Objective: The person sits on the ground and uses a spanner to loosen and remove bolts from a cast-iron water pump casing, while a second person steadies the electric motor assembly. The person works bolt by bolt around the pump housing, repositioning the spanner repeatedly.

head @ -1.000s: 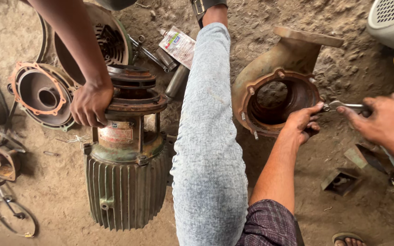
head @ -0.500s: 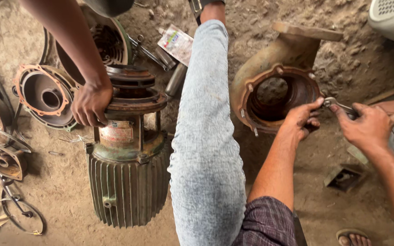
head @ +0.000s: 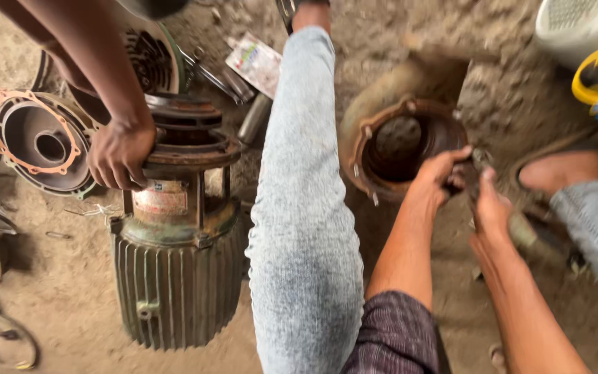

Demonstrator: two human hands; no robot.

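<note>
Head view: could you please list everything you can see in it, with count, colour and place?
Finned motor: one, green, lower left, upright.
Co-worker's hand: one, on the motor's rusty top flange.
Pump casing: one, rusty brown, centre right on the dirt.
End cover: one, grey with orange gasket, far left.
Packet: one, pale, top centre.
Jeans leg: one, light grey, centre.
Left hand: at the casing's rim.
Right hand: beside it; blurred.

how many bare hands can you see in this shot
3. A co-worker's hand grips the motor's top flange; the left hand and right hand meet beside the rusty pump casing.
</note>
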